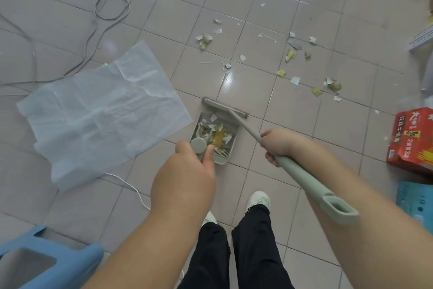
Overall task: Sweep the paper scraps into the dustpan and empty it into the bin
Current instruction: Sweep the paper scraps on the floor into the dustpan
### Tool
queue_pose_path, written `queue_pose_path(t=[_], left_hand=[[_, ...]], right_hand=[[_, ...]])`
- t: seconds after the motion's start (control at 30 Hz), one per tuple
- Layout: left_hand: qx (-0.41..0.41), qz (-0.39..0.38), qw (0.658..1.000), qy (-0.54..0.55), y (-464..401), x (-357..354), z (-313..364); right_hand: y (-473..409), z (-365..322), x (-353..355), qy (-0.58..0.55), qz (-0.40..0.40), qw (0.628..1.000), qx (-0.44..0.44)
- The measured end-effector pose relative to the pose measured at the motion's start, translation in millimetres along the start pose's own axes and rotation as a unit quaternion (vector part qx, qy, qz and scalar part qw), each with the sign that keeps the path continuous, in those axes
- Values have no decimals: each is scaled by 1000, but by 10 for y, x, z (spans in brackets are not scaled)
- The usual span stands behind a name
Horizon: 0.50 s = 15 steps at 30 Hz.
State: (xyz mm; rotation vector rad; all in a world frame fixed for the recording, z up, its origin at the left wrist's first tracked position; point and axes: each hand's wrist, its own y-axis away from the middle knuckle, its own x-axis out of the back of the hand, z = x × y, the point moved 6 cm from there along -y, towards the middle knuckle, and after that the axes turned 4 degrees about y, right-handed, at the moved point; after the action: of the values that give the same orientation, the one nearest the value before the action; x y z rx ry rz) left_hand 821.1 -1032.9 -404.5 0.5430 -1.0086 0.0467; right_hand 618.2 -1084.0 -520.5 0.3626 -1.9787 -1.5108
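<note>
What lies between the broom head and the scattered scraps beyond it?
In the head view, only bare tile separates the broom head from the scraps.

White sheet [103, 110] flanks the dustpan [214, 138] left; bare tiles [293, 110] right.

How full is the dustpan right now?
Partly full. The dustpan holds a heap of white and yellow paper scraps, with the broom head at its mouth. More scraps lie unswept on the floor beyond.
</note>
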Motion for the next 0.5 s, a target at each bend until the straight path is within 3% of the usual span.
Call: queue_pose_path(t=[0.13,0.23,0.5], left_hand=[[-2,-3,1000,-5,-27,-2,10],[-5,-1,1000,-7,-38,2,19],[-15,-9,1000,-5,-99,-41,76]], right_hand=[[35,133,-88,-1,-43,997,-56],[273,139,147,59,-21,998,7],[548,77,357,43,-4,999,10]])
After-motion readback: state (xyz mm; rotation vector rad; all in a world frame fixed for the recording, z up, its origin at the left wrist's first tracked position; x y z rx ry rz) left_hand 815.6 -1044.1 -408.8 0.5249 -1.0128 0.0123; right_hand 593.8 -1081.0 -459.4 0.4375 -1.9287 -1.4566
